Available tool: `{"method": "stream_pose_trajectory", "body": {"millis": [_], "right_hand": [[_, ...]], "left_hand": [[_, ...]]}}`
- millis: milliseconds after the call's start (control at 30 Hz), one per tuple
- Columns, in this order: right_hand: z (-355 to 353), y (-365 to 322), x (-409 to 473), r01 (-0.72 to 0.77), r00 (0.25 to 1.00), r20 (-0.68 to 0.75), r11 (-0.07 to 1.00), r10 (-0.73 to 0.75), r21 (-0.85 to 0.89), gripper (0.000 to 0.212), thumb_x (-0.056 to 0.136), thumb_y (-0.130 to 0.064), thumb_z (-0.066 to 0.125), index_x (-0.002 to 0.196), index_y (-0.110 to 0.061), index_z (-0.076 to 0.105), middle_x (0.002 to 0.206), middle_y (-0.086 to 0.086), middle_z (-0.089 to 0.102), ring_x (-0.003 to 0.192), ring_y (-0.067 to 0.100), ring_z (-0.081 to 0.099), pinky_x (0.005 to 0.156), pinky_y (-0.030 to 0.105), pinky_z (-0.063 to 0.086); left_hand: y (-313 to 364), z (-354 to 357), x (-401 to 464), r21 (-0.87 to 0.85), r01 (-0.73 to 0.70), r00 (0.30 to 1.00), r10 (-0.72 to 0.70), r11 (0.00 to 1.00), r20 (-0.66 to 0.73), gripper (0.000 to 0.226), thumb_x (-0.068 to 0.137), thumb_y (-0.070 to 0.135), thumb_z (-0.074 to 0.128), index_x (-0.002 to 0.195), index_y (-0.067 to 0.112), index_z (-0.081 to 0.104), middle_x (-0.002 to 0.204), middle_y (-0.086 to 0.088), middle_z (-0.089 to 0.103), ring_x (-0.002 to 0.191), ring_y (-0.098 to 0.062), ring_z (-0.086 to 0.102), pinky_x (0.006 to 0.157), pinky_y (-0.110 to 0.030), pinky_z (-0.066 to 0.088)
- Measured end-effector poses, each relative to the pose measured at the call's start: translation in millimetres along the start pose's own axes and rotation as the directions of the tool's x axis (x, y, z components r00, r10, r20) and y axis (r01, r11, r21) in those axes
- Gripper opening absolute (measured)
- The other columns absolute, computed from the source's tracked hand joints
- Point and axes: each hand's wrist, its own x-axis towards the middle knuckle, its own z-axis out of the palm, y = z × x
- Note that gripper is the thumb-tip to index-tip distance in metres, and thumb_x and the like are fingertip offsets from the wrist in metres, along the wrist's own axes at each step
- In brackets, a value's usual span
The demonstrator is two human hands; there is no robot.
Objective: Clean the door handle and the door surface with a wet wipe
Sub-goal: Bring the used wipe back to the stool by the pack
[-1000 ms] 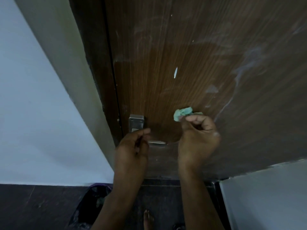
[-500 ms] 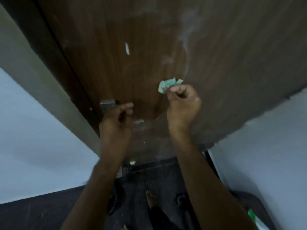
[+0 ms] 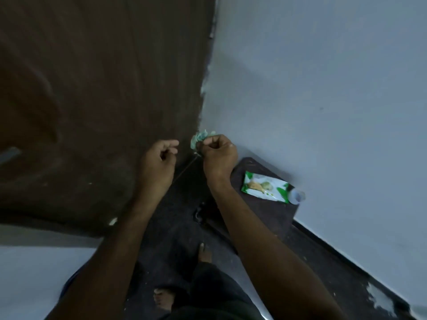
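Wipe (image 3: 199, 137) status: bunched into a small green-white wad, pinched at the fingertips of my right hand (image 3: 218, 155), fingers curled tight around it, only a tuft showing above the knuckles. It sits in front of the right edge of the door (image 3: 97, 93), where the brown panel meets the pale wall (image 3: 323, 88); I cannot tell whether it is touching the wood or held just off it. My left hand (image 3: 159, 160) is just beside it, fingers loosely curled, holding nothing that I can make out. Door handle (image 3: 9, 154): only a blurred metal strip at the far left edge of the door, well apart from both hands. Risks noted. First, a wad this compact presents very little wet face, so I judge it likely to smear the pale streaks on the panel instead of lifting them. Second, a fingertip pinch may let the wipe slip and drop to the dark floor (image 3: 175, 227), picking up grit that would scratch or soil the surface. Third, with my view turned away from the handle, that part could be left undone. A wipe packet (image 3: 265, 186) and a small bottle (image 3: 298, 196) lie on the low dark ledge (image 3: 265, 211) against the wall, near my right forearm; a careless swing could knock them off.
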Motion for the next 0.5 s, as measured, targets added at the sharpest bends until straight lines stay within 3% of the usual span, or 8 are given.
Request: {"method": "stream_pose_trajectory", "body": {"millis": [100,167,300,400,500], "right_hand": [[-54,28,20,-0.077,0.992,-0.099,0.997,0.075,-0.025,0.019,0.078,-0.003,0.079,0.071,-0.017,0.069,0.070,-0.004,0.071,0.057,0.000,0.058,0.063,0.013,0.050],[-84,47,32,-0.111,0.983,-0.147,0.993,0.106,-0.030,0.022,0.077,-0.002,0.079,0.070,-0.019,0.068,0.067,-0.007,0.069,0.055,-0.003,0.057,0.060,0.011,0.045],[-134,76,55,-0.200,0.962,-0.194,0.980,0.192,-0.023,0.024,0.076,0.002,0.077,0.067,-0.017,0.066,0.064,-0.002,0.067,0.056,0.007,0.058,0.063,0.024,0.050],[-158,88,70,-0.214,0.966,-0.153,0.977,0.207,-0.028,0.026,0.077,0.005,0.075,0.067,-0.017,0.065,0.068,0.003,0.070,0.061,0.012,0.062,0.069,0.035,0.058],[-170,93,77,-0.177,0.980,-0.094,0.984,0.174,-0.021,0.027,0.076,0.005,0.077,0.067,-0.018,0.066,0.067,-0.002,0.069,0.058,0.005,0.060,0.061,0.024,0.053]], "left_hand": [[7,56,-9,0.013,-0.019,0.992,0.018,1.000,0.127,0.028,0.095,0.006,0.055,0.115,0.018,0.070,0.108,0.002,0.072,0.100,-0.010,0.066,0.087,-0.024,0.053],[9,91,-13,0.039,-0.050,0.979,0.041,0.998,0.197,0.026,0.096,0.009,0.056,0.116,0.016,0.070,0.111,0.000,0.072,0.102,-0.013,0.066,0.090,-0.033,0.054],[14,153,-23,0.084,-0.057,0.962,0.032,0.995,0.272,0.024,0.097,0.012,0.057,0.117,0.016,0.071,0.114,-0.002,0.072,0.105,-0.016,0.066,0.090,-0.036,0.054],[22,185,-30,0.089,-0.024,0.957,-0.003,0.996,0.291,0.025,0.098,0.016,0.057,0.119,0.018,0.070,0.115,-0.001,0.071,0.105,-0.014,0.065,0.088,-0.032,0.054],[26,205,-32,0.077,-0.008,0.968,-0.011,0.997,0.252,0.025,0.099,0.017,0.056,0.119,0.018,0.070,0.114,0.000,0.071,0.103,-0.012,0.065,0.085,-0.027,0.051]]}}
